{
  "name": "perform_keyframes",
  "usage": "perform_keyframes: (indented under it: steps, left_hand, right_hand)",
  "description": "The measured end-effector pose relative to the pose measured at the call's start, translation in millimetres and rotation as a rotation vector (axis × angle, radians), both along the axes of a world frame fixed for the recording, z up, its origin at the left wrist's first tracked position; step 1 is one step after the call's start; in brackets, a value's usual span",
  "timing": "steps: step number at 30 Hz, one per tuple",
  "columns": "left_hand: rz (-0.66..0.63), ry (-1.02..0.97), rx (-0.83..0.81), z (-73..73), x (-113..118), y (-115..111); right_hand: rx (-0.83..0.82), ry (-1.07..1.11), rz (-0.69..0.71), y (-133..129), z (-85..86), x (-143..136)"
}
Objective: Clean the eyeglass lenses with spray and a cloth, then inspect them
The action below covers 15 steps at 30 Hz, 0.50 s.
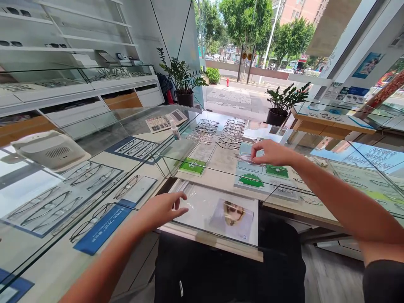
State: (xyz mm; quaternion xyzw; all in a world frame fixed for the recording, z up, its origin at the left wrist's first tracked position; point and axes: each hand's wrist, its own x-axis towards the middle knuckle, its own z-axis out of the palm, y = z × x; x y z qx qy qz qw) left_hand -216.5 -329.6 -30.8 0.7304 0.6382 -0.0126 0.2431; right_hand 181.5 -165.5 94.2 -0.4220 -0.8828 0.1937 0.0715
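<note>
My right hand (268, 152) is over the glass counter, its thumb and fingers pinched on a pair of thin-framed eyeglasses (242, 157). Part of the frame is hidden behind the fingertips. Beneath them lie a pale blue card and a green card (277, 171). My left hand (166, 207) hovers at the left side of a pulled-out drawer (195, 206), its fingers loosely curled, apart and with nothing in them. Inside the drawer lies a printed photo card (232, 219). On the counter top, several eyeglasses (233, 129) are laid out in rows beyond my right hand.
A small bottle (175, 131) and a calculator (158, 123) stand on the glass to the left. A white plastic device (52, 149) sits farther left. Under the glass are more eyeglasses (94, 219) and a blue sign (105, 227). Glass edges border the drawer. Potted plants (184, 84) stand beyond.
</note>
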Motion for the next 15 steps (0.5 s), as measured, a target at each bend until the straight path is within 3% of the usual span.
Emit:
perform_keyframes:
  steps: [3, 7, 11, 15]
  left_hand:
    - [0.013, -0.090, -0.082, -7.6, -9.9, 9.8]
    - [0.062, -0.134, -0.098, -16.4, -12.8, 8.2]
    - [0.087, -0.119, -0.094, -14.5, -11.3, 1.3]
    - [0.055, -0.156, -0.171, -10.1, -11.4, -3.2]
  right_hand:
    - [-0.151, -0.074, 0.073, -58.7, -23.7, -33.5]
    - [-0.190, -0.205, 0.115, -93.7, -86.7, -63.6]
    - [0.017, -0.368, 0.088, -76.7, -154.1, -81.9]
    - [0.158, -0.410, 0.001, -30.3, -200.1, -92.8]
